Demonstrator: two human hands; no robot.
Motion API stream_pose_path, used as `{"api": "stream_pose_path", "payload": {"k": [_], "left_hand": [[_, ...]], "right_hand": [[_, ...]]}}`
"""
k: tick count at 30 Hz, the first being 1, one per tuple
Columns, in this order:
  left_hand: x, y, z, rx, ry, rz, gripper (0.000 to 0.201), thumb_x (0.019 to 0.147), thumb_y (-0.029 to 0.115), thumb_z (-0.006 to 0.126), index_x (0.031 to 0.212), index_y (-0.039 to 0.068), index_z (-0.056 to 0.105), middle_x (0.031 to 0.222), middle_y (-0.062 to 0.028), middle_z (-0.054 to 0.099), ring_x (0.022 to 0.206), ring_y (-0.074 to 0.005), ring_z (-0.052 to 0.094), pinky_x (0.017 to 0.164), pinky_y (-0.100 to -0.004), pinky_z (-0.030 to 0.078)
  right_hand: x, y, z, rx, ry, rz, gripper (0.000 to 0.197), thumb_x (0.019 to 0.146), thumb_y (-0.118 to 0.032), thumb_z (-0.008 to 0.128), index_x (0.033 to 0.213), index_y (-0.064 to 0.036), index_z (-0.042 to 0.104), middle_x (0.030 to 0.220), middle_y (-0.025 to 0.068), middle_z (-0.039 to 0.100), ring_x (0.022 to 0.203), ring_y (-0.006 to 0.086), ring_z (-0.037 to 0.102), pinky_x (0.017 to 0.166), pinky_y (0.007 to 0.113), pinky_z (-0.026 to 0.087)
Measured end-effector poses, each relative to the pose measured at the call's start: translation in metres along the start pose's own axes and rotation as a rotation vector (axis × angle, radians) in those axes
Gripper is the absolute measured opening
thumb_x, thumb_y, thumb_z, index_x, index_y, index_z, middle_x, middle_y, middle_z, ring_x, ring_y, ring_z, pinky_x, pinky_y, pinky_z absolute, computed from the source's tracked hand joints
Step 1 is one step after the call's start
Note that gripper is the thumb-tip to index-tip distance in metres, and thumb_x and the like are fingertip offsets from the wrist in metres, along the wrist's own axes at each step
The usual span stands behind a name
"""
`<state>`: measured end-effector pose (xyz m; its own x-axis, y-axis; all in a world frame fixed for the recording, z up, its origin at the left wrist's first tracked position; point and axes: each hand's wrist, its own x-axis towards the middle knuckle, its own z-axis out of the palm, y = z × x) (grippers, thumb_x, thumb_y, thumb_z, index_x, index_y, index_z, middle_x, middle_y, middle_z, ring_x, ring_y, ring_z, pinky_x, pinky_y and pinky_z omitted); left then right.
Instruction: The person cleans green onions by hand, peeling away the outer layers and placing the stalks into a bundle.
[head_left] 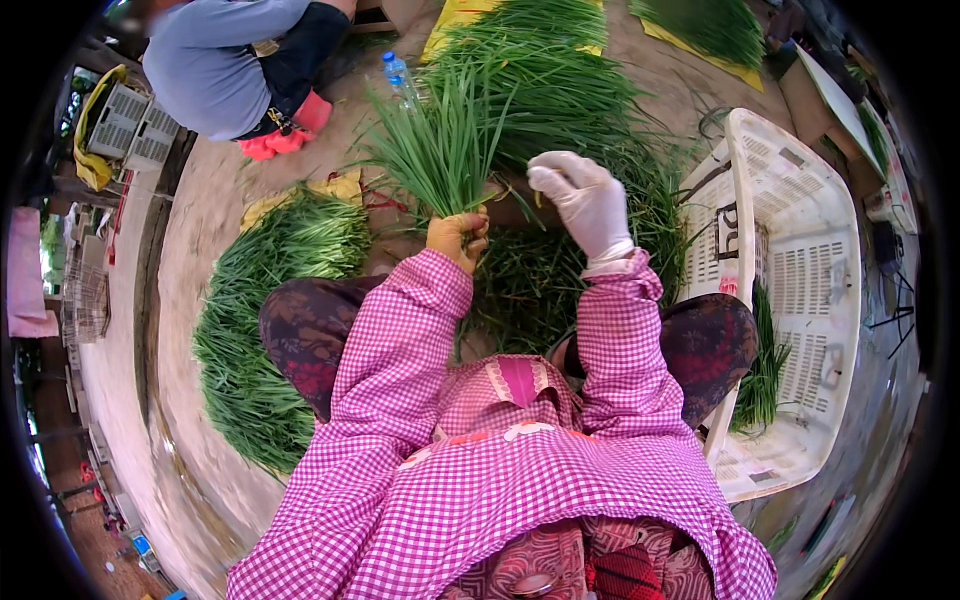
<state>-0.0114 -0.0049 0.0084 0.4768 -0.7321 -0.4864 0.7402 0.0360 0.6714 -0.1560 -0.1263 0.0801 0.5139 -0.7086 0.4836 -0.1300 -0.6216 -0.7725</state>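
My left hand (458, 238), in a yellowish glove, is closed round the lower ends of a bunch of chives (445, 140); the long green leaves fan upward and away from me. Just to its right is my right hand (583, 200) in a thin white glove, raised and apart from the bunch. Its fingers are bent and drawn together, and a thin yellowish strand shows below the fingertips; what they pinch is too small to make out. Below both hands, between my knees, lie loose dark green leaves (530, 285).
A large heap of chives (550, 80) spreads ahead on yellow sheeting. Another pile (270, 320) lies left of my knee. A white plastic crate (815, 330) with some chives inside stands at my right. A water bottle (397, 72) and a crouching person (225, 70) are farther off.
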Motion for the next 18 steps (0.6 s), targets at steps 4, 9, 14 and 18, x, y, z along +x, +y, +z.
{"api": "stream_pose_path", "payload": {"k": [4,9,14,18], "left_hand": [[-0.011,0.003,0.004,0.045,0.096,0.007,0.013,0.070,-0.007,0.057,0.082,-0.004,0.057,0.071,-0.0083,0.056,0.056,-0.0148,0.050,0.040,-0.0221,0.030],[-0.006,0.001,0.001,-0.054,-0.073,-0.075,0.016,0.066,-0.006,0.055,0.081,-0.001,0.056,0.071,-0.0079,0.057,0.056,-0.0142,0.050,0.041,-0.0202,0.031],[0.001,0.007,-0.010,-0.365,-0.349,-0.319,0.016,0.070,-0.006,0.052,0.085,-0.008,0.056,0.073,-0.0130,0.056,0.062,-0.0168,0.049,0.040,-0.0200,0.030],[-0.008,0.011,0.003,-0.530,-0.378,-0.299,0.026,0.074,-0.002,0.053,0.099,-0.008,0.057,0.073,-0.0135,0.057,0.063,-0.0176,0.049,0.040,-0.0213,0.031]], "right_hand": [[-0.010,-0.012,0.030,-0.171,-0.305,-0.060,0.022,0.075,-0.030,0.069,0.078,-0.0085,0.065,0.067,0.0064,0.062,0.065,0.0245,0.060,0.063,0.033,0.048],[-0.021,0.004,0.045,-0.266,-0.149,-0.257,0.013,0.075,-0.021,0.067,0.075,-0.0086,0.064,0.062,0.0061,0.061,0.061,0.0240,0.060,0.062,0.034,0.047],[-0.024,0.007,0.045,-0.026,-0.137,-0.111,0.009,0.076,-0.020,0.064,0.073,-0.0115,0.063,0.061,0.0043,0.060,0.063,0.0253,0.059,0.062,0.036,0.047],[-0.025,0.009,0.046,0.090,-0.143,-0.046,0.008,0.074,-0.019,0.066,0.073,-0.0111,0.063,0.061,0.0046,0.060,0.063,0.0256,0.059,0.061,0.035,0.048]]}}
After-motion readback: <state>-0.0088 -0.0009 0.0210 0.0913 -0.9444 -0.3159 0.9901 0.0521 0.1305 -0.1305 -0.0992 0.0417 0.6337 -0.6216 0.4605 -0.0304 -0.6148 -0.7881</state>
